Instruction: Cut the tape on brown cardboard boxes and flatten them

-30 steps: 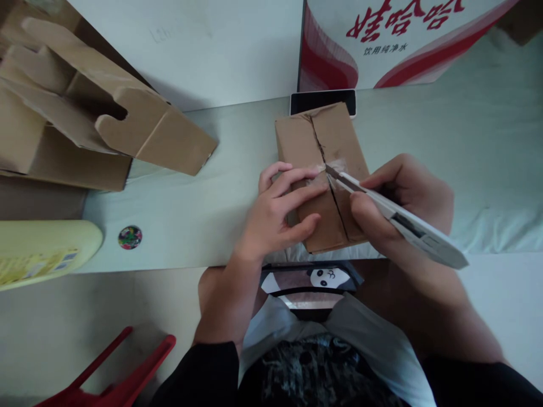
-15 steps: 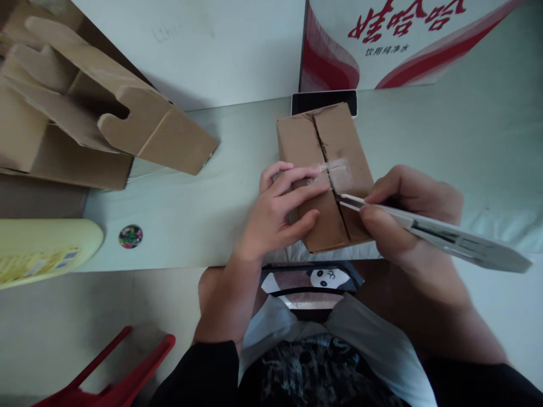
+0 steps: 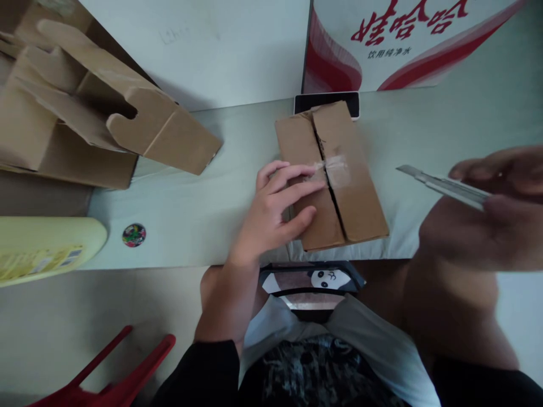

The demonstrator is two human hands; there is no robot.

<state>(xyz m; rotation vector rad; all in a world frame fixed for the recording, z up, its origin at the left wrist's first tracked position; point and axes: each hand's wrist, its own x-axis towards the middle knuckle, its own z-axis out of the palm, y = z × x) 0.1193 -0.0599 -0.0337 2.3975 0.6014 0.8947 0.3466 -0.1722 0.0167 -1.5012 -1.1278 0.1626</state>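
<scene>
The fingers of my left hand (image 3: 271,206) are spread, closed on nothing, and rest on the left half of the small brown cardboard box (image 3: 360,209), their tips near its dark lengthwise seam. My right hand (image 3: 520,220), a little blurred, grips a slim, pale-handled utility knife (image 3: 452,186) to the right of the box, blade out and pointing toward it, not touching. The box lies on a pale green cloth (image 3: 203,209), crumpled clear tape (image 3: 338,169) across the middle of its top. Just beyond its far end, partly covered by it, is a flat black-faced device with a white rim (image 3: 353,105); behind that stands a white carton with red curves and lettering (image 3: 335,68). Well left of the box are a small round multicoloured disc (image 3: 134,235), a pale yellow plastic bottle (image 3: 51,243) and an opened brown cardboard carton (image 3: 173,135).
</scene>
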